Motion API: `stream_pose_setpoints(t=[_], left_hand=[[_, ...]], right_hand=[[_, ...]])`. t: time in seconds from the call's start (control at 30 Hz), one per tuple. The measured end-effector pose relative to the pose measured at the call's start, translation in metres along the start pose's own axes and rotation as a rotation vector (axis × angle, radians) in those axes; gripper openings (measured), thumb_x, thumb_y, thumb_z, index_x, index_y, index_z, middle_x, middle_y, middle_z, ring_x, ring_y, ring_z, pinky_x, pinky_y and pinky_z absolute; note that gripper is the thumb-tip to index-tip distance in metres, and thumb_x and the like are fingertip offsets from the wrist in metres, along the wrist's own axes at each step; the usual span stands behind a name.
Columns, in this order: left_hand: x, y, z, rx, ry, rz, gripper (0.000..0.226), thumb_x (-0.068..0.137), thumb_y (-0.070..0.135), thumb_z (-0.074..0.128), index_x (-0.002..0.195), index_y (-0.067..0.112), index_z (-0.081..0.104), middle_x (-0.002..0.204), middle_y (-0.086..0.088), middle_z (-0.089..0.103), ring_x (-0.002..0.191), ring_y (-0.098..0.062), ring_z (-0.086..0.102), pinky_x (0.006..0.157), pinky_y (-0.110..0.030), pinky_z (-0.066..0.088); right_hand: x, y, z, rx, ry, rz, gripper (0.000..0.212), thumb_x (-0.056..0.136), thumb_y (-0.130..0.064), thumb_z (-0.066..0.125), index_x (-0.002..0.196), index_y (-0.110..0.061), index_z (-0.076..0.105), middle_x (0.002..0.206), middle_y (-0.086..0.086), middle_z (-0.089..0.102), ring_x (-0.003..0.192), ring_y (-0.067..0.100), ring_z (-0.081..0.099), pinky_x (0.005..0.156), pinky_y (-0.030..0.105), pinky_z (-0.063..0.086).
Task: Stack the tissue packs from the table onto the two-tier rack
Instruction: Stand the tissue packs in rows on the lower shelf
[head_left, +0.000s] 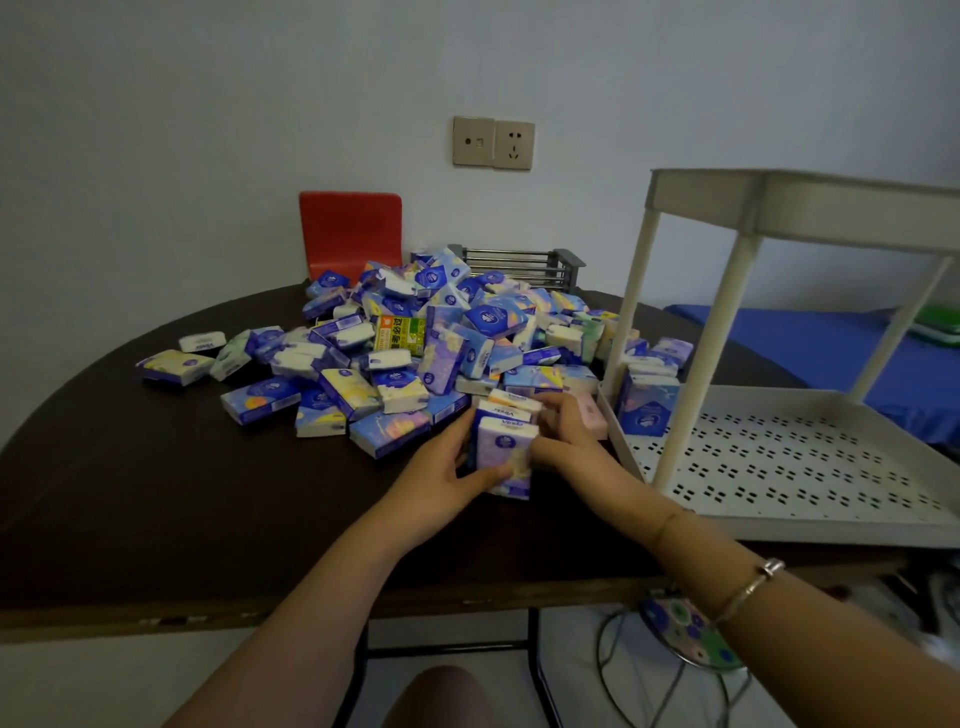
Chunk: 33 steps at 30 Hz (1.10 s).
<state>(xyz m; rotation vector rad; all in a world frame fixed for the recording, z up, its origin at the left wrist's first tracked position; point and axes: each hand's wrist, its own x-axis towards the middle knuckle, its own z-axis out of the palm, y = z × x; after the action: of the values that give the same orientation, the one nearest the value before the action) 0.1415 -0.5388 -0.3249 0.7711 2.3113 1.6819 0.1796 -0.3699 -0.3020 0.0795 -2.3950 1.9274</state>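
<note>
Both hands meet at the near edge of a big heap of packs (415, 338) on the dark table (182, 493). The left hand (441, 478) and the right hand (566, 441) together grasp a small bundle (506, 447) of upright packs, fingers curled round its sides, thumbs across its front. The bundle stands on or just above the table; which of the two cannot be told. A bracelet (753, 587) sits on the right wrist.

The rack (779, 467) stands on the table to the right of the hands, its white perforated lower tier close to the right forearm. A few packs already stand in the far-left corner of that tier (647, 410). The upper tier (805, 202) rests on white posts; the near-left post (701, 364) stands between the hands and the bare part of the lower tier. A pink pack (592, 415) lies just beside the rack's left rim, touching the right hand's fingers.

In the heap, one yellow-green carton (400, 335) stands out among the blue and purple wrappers. Loose packs trail off to the left. Behind the heap is a metal wire basket (519, 265) and a red chair back (350, 234). A wall socket (493, 143) is above them. Beyond the rack lies a blue surface (805, 338).
</note>
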Motion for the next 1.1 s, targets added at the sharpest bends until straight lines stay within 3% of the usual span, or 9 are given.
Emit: stream_pose_setpoints(t=[0.1, 0.27, 0.37, 0.43, 0.57, 0.67, 0.8, 0.93, 1.1], left_hand=[[0.0, 0.001, 0.0, 0.075, -0.046, 0.017, 0.071, 0.088, 0.028, 0.065, 0.148, 0.029, 0.028, 0.137, 0.018, 0.048, 0.124, 0.005, 0.044, 0.104, -0.019, 0.036], [-0.005, 0.006, 0.002, 0.172, -0.093, 0.005, 0.069, 0.092, 0.029, 0.059, 0.151, 0.022, 0.023, 0.143, 0.013, 0.045, 0.132, -0.001, 0.039, 0.108, -0.022, 0.032], [-0.012, 0.009, 0.006, 0.242, -0.094, 0.018, 0.07, 0.092, 0.023, 0.06, 0.151, 0.022, 0.022, 0.146, 0.013, 0.041, 0.135, -0.002, 0.035, 0.111, -0.024, 0.029], [-0.018, 0.014, 0.012, 0.283, -0.108, 0.029, 0.071, 0.092, 0.022, 0.059, 0.151, 0.024, 0.02, 0.143, 0.019, 0.039, 0.13, 0.005, 0.032, 0.104, -0.013, 0.027], [-0.035, 0.03, 0.021, 0.224, -0.119, 0.09, 0.072, 0.092, 0.02, 0.061, 0.15, 0.032, 0.019, 0.137, 0.028, 0.035, 0.128, 0.012, 0.029, 0.096, -0.001, 0.025], [-0.045, 0.042, 0.027, 0.1, -0.152, 0.13, 0.076, 0.089, 0.006, 0.06, 0.144, 0.039, 0.021, 0.14, 0.027, 0.036, 0.131, 0.011, 0.033, 0.105, -0.01, 0.03], [-0.037, 0.057, 0.046, 0.079, -0.177, 0.13, 0.079, 0.086, -0.01, 0.052, 0.147, 0.033, 0.026, 0.144, 0.016, 0.04, 0.132, 0.002, 0.039, 0.096, -0.009, 0.035], [-0.011, 0.066, 0.077, 0.023, -0.07, 0.107, 0.055, 0.093, -0.002, 0.048, 0.14, 0.025, 0.039, 0.135, 0.011, 0.048, 0.127, -0.006, 0.044, 0.098, -0.019, 0.036], [0.028, 0.064, 0.109, 0.07, 0.012, 0.072, 0.04, 0.098, 0.016, 0.047, 0.137, 0.022, 0.044, 0.14, 0.006, 0.047, 0.129, -0.01, 0.043, 0.098, -0.023, 0.036]], right_hand=[[-0.004, 0.003, -0.003, -0.072, -0.033, 0.018, 0.058, 0.088, 0.003, 0.054, 0.135, -0.011, 0.024, 0.137, 0.009, 0.046, 0.123, 0.018, 0.05, 0.105, 0.035, 0.042], [-0.011, 0.003, -0.002, -0.142, -0.079, 0.018, 0.074, 0.086, 0.001, 0.061, 0.141, -0.016, 0.014, 0.143, 0.006, 0.041, 0.125, 0.012, 0.048, 0.103, 0.027, 0.043], [-0.022, -0.002, -0.001, -0.218, -0.08, 0.031, 0.083, 0.083, 0.0, 0.065, 0.144, -0.013, 0.011, 0.143, 0.004, 0.041, 0.119, 0.006, 0.047, 0.088, 0.006, 0.043], [-0.033, -0.007, -0.002, -0.236, -0.067, 0.01, 0.081, 0.082, 0.0, 0.067, 0.143, -0.012, 0.014, 0.138, 0.003, 0.046, 0.106, -0.003, 0.052, 0.076, -0.001, 0.042], [-0.065, -0.022, -0.011, -0.228, -0.007, -0.086, 0.07, 0.078, -0.002, 0.071, 0.127, -0.023, 0.024, 0.112, -0.019, 0.051, 0.092, -0.016, 0.055, 0.072, -0.001, 0.042], [-0.091, -0.028, -0.027, -0.213, 0.07, -0.153, 0.069, 0.076, -0.007, 0.074, 0.128, -0.023, 0.031, 0.111, -0.016, 0.057, 0.096, -0.007, 0.061, 0.076, 0.007, 0.047], [-0.122, -0.034, -0.056, -0.18, 0.157, -0.174, 0.063, 0.077, -0.003, 0.071, 0.124, -0.023, 0.035, 0.109, -0.015, 0.059, 0.091, -0.011, 0.061, 0.074, 0.007, 0.048], [-0.14, -0.031, -0.092, -0.191, 0.209, -0.127, 0.059, 0.078, -0.004, 0.069, 0.12, -0.029, 0.036, 0.118, -0.009, 0.057, 0.102, 0.002, 0.06, 0.079, 0.012, 0.051], [-0.138, -0.017, -0.133, -0.122, 0.356, -0.056, 0.056, 0.08, 0.008, 0.062, 0.121, -0.02, 0.037, 0.108, -0.005, 0.06, 0.079, -0.005, 0.065, 0.064, 0.009, 0.05]])
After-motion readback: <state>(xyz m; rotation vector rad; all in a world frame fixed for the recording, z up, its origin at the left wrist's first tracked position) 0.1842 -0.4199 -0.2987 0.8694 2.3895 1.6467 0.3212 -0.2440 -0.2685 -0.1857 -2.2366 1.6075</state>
